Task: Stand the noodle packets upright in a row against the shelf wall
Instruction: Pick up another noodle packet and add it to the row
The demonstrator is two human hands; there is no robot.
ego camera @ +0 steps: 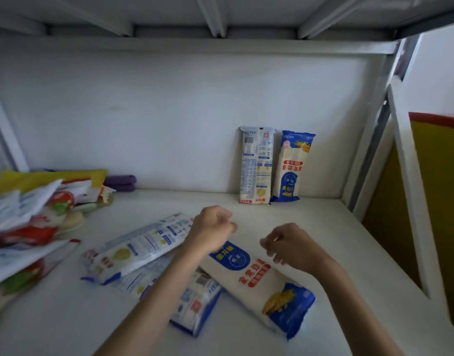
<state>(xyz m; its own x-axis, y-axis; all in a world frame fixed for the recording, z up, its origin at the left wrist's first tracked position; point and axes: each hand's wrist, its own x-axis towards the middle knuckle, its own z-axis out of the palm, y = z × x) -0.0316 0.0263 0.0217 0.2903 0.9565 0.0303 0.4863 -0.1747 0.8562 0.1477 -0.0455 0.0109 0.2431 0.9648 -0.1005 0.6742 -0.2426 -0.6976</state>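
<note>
White shelf surface, back wall behind. Heap of mixed packets at the left edge — cut off by the frame, contents hard to make out. Flat near the front edge: blue-and-cream noodle packet, pale packet, two more beneath, largely hidden by a forearm. Upright against the back wall, toward the right corner, touching side by side: white packet, blue-topped packet. Left hand loosely curled, right hand part-curled — both blurred, grasping nothing.

left: heap of mixed packets | back-left: purple cloth | right: yellow panel
</note>
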